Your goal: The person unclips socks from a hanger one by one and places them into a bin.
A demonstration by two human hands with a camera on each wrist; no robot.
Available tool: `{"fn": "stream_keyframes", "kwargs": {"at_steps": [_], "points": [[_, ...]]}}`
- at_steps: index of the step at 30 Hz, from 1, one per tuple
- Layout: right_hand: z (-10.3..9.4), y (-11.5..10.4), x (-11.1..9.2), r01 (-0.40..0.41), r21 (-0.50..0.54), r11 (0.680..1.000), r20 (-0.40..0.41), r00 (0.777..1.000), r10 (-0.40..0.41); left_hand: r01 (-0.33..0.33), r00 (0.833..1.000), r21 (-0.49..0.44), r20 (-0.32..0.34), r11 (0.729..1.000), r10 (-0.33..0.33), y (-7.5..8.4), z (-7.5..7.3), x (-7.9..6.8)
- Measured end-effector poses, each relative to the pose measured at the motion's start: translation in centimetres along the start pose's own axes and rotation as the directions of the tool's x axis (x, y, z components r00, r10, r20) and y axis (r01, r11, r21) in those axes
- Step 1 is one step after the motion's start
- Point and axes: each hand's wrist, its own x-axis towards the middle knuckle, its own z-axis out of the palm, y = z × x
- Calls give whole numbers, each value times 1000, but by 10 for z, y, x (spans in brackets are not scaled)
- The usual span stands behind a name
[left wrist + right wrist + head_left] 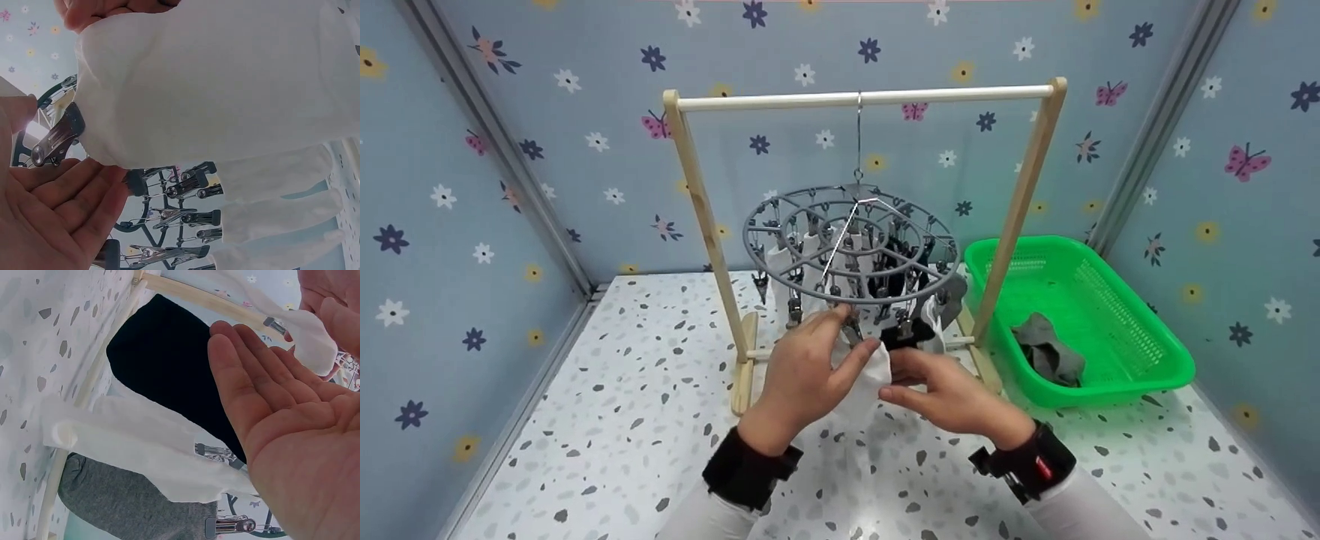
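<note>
Clip [63,133] gripped white sock [873,369], lower centre; left hand [806,367] and right hand [956,391] had fingers apart. Clipping seemed nearly done; the next move probably called for withdrawing.

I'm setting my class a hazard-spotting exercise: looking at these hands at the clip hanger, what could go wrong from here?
1. The white sock might slip free: the clip appears to meet it only at the edge.
2. The right hand is close beside a hanging black sock, so a careless move might tug it loose.
3. The round hanger hangs from the rail by a single hook, so a firm pull could make it swing.
</note>
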Motion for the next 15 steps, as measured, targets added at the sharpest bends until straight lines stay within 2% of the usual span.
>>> {"fn": "stream_keyframes", "kwargs": {"at_steps": [4,11,15], "points": [[2,0,0,11,13,1000,-1,1000,-11,14,1000,-54,-10,998,-15,0,2,-1],[2,2,0,26,8,1000,23,999,-26,18,1000,-71,-19,997,-19,1,3,0],[2,2,0,29,-5,1000,25,999,-29,41,999,-121,-6,992,-42,2,5,2]]}}
